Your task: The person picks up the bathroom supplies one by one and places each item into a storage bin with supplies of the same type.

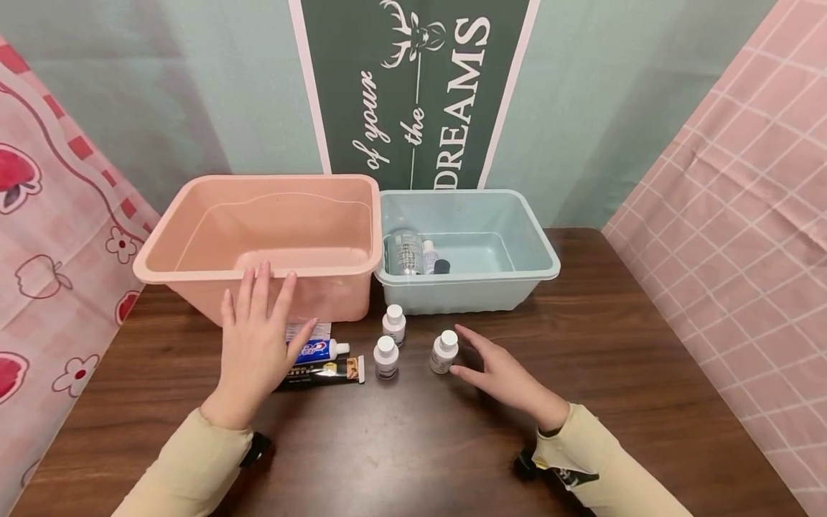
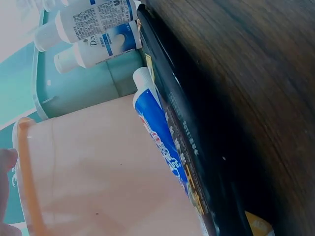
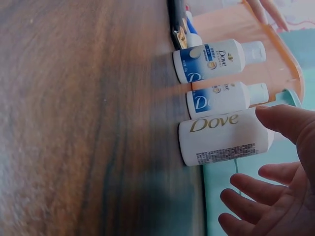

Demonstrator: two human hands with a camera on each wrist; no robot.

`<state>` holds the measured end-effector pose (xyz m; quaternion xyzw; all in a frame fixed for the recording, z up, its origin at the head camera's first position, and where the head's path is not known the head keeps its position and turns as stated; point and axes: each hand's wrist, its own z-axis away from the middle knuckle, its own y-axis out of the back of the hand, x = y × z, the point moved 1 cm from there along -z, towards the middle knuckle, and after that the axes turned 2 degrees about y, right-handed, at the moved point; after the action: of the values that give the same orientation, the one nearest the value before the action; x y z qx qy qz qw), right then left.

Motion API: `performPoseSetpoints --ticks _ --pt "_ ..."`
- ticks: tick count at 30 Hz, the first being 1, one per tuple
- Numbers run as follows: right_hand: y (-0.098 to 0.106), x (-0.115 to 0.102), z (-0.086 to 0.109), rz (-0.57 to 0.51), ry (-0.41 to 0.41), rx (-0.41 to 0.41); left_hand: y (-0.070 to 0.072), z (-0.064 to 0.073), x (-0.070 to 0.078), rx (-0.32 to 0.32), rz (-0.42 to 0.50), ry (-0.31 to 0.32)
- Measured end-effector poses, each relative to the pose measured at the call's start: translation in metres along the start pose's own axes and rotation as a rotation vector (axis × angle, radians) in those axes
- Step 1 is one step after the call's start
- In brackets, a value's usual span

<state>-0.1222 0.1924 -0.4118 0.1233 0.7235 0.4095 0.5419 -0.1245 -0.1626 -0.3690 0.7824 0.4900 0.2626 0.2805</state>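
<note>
My left hand is spread over the front of the pink bin, fingertips near its rim in the head view. Below and beside the hand lie a blue toothpaste tube and a black tube, partly hidden by it. To the right, my right hand reaches toward a white Dove bottle, thumb and fingers parted around its right side. That bottle stands upright, largest in the right wrist view. Two more white Dove bottles, one behind and one in front, stand between the hands.
The pink bin stands at the back left, touching a light blue bin on its right. Inside the blue one are a clear bottle and a few small bottles. Fabric hangs at the back and both sides of the brown wooden table.
</note>
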Motion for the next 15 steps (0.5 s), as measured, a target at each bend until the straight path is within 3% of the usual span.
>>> performPoseSetpoints --ticks 10,15 --pt "-0.0036 0.0035 -0.0021 -0.105 0.005 0.008 -0.0047 -0.0033 0.0026 -0.043 -0.012 0.016" --pt "-0.0051 0.0037 -0.0021 -0.097 0.019 0.005 -0.0052 -0.0028 0.0008 0.016 -0.055 -0.012"
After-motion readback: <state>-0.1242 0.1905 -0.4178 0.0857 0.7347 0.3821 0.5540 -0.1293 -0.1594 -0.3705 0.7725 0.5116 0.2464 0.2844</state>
